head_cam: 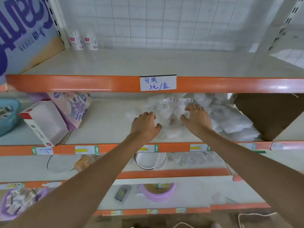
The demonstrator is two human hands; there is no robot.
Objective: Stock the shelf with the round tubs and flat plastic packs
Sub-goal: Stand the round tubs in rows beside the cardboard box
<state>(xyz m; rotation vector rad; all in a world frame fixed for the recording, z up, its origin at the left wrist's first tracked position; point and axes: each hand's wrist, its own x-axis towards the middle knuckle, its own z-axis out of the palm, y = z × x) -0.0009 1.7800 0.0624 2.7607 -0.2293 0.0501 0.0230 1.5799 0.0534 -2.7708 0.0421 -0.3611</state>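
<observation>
Both my arms reach into the second shelf (105, 125). A loose heap of clear round tubs (166, 106) lies in its middle, and flat white plastic packs (233, 122) are stacked to the right of them. My left hand (145, 123) lies over the left edge of the heap with fingers curved, touching the plastic. My right hand (195, 116) rests on the heap's right side, fingers spread and bent. The image is blurred, so I cannot see whether either hand holds a tub. Two small white bottles (83, 41) stand at the back left of the top shelf (148, 63).
A brown cardboard box (269, 112) fills the right end of the second shelf. Tissue boxes (44, 120) and a purple pack (72, 106) lean at its left, beside a blue basket (8, 116). Lower shelves hold white plates (150, 160), glass cups (192, 159) and a pink ring (158, 193).
</observation>
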